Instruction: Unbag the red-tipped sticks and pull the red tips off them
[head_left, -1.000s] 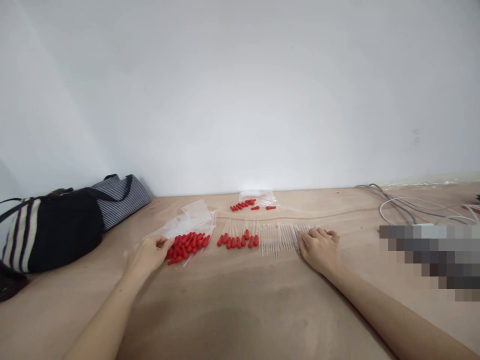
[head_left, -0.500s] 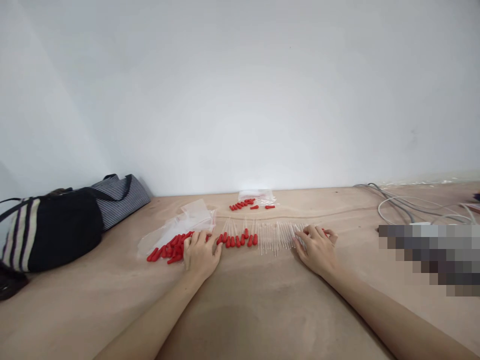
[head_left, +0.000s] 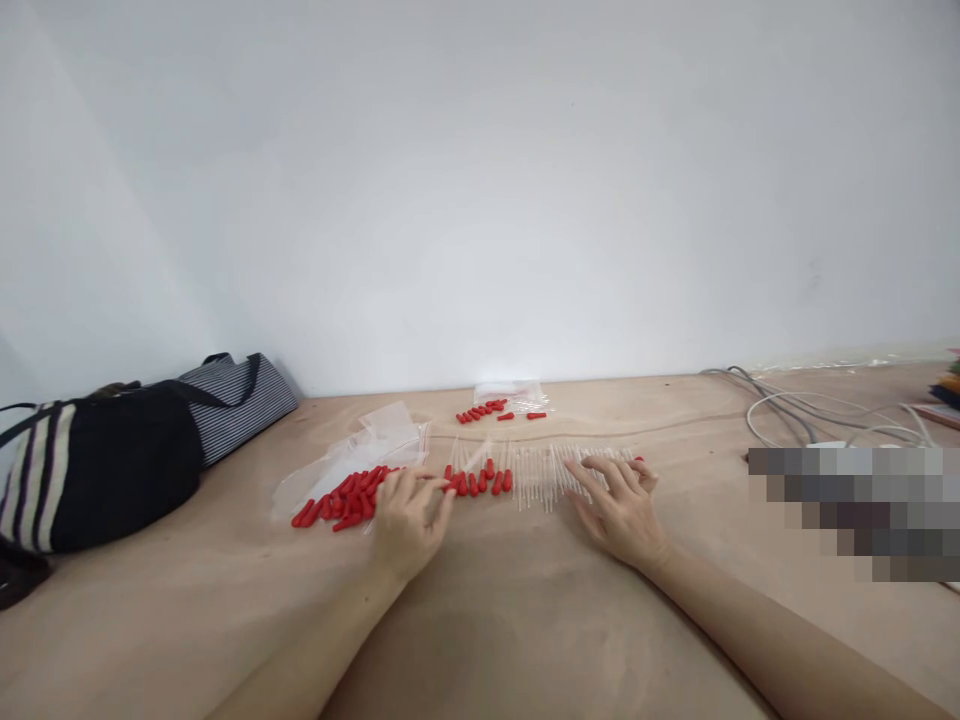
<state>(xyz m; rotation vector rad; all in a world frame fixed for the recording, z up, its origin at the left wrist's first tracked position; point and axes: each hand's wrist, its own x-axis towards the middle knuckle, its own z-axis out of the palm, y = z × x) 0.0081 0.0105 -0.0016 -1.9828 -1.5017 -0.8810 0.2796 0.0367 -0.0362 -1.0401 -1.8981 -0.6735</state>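
Observation:
My left hand [head_left: 409,515] has thumb and fingers closed on the red bulb of a dropper [head_left: 474,459]; its clear tube slants up and to the right. Beside it lies a row of droppers with red bulbs [head_left: 497,482]. A heap of loose red bulbs [head_left: 352,493] lies to the left, on plastic bags and partly behind that hand. My right hand [head_left: 621,508] hovers over or rests at the right end of a row of clear tubes [head_left: 534,480], fingers spread. Behind its fingers a bit of red [head_left: 640,460] shows, mostly hidden.
Clear plastic bags [head_left: 386,430] lie behind the heap. Farther back are more red bulbs [head_left: 480,411] and a small bag [head_left: 510,390] near the wall. A black bag [head_left: 127,470] stands at left; cables [head_left: 787,410] lie at right beside a blurred-out area.
My left hand moved right from the heap's left side, spreading bulbs leftward, to the leftmost dropper, which it now grips. My right hand's fingers have spread and lifted slightly.

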